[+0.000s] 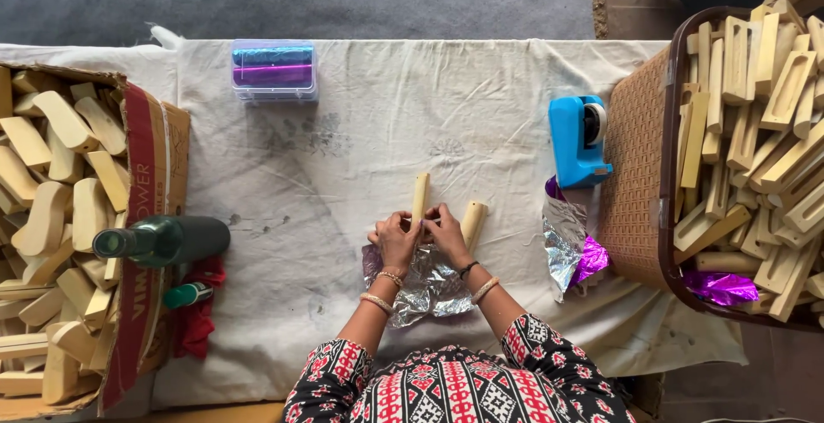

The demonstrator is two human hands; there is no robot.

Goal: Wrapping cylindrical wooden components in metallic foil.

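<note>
Both hands meet at the middle of the table [481, 114], which is covered by a stained white cloth. The left hand [396, 238] and right hand [446, 232] have their fingers closed around the near end of a pale wooden stick [420, 197]. The stick lies flat, its long axis running away from the person, the free end pointing toward the far edge of the table. A second stick [473, 220] lies just right of the right hand, nearly parallel, tilted slightly to the right. Crumpled silver foil [429, 290] sits under and just behind the wrists.

More foil [562, 243], silver and purple, lies to the right, near a blue tape dispenser [578, 142]. A brown basket [639, 166] at the right edge is packed with wooden pieces. At the left, a cardboard box [150, 157] holds more rounded wooden blocks, with a dark green bottle [163, 240] lying beside it. A clear case [274, 69] of foil rolls stands at the far edge.
</note>
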